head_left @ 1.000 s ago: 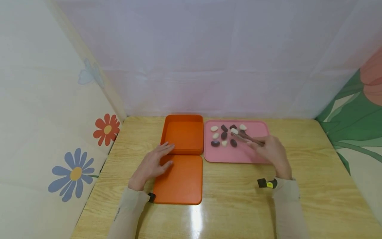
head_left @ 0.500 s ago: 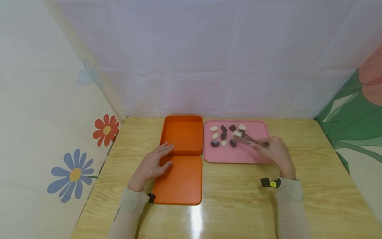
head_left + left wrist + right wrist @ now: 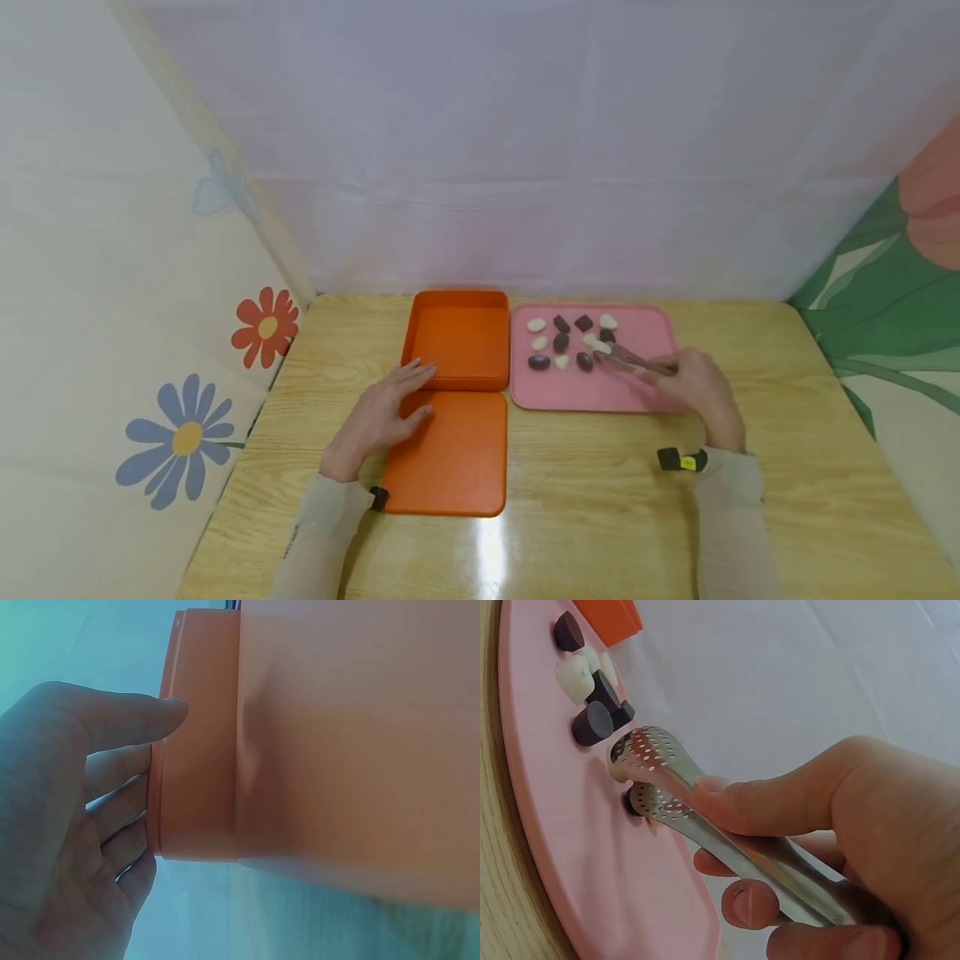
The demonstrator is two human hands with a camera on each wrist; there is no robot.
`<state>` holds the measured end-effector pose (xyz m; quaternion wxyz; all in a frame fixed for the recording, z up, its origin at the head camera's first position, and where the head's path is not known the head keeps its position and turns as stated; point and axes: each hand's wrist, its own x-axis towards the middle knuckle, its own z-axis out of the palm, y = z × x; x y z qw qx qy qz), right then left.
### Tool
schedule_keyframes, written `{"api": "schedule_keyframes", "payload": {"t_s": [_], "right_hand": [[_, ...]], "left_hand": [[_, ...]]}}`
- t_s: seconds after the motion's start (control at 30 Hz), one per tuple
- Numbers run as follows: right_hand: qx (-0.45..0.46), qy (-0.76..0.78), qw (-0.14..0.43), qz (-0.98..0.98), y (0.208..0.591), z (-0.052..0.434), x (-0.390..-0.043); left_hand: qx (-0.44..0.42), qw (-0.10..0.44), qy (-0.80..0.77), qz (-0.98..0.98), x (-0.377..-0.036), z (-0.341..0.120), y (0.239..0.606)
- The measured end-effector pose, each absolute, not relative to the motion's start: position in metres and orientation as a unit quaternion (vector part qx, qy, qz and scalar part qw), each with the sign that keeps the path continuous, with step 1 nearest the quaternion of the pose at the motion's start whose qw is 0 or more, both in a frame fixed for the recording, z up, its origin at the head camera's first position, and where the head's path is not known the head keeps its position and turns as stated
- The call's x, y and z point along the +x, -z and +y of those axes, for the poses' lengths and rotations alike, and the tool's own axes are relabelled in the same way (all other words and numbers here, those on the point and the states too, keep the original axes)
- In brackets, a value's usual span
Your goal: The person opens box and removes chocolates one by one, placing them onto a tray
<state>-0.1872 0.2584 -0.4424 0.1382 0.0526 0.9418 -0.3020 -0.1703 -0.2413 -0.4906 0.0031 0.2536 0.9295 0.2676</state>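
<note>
My right hand point(image 3: 697, 387) holds metal tongs point(image 3: 727, 840) with perforated tips, thumb on one arm and fingers on the other. At the tips, low over the pink tray point(image 3: 630, 396), is a white piece point(image 3: 602, 347). Whether the tips pinch it is hard to see. Several dark and white chocolate-like pieces lie about it, among them a dark oval point(image 3: 585, 362) and a white heart point(image 3: 574, 679). My left hand point(image 3: 381, 417) rests its extended fingers on the front left corner of the orange box point(image 3: 507, 342); its thumb reaches over the flat orange lid point(image 3: 450, 467).
Box and tray stand side by side near the back of the wooden table point(image 3: 585, 517), with the lid in front of the box. A pale cloth wall point(image 3: 480, 167) rises behind, and printed flower panels point(image 3: 191, 437) flank both sides.
My right hand and the tongs have shifted slightly right and nearer me, the white piece moving along at the tips. Another white piece shows just left of it. My left hand stays put.
</note>
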Motion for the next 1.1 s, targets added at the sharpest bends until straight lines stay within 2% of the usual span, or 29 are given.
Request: {"api": "schedule_keyframes", "payload": {"t_s": [0.57,1.1], "right_hand": [[0.076,0.289,0.158,0.941,0.4517,0.2661,-0.1886],[0.070,0.267,0.165,0.947,0.4430,0.2649,-0.1854]], "left_hand": [[0.256,0.001,-0.265,0.930,-0.1698,-0.2410,0.4903],[0.252,0.005,-0.266,0.931,-0.1702,-0.2412,0.4902]]}}
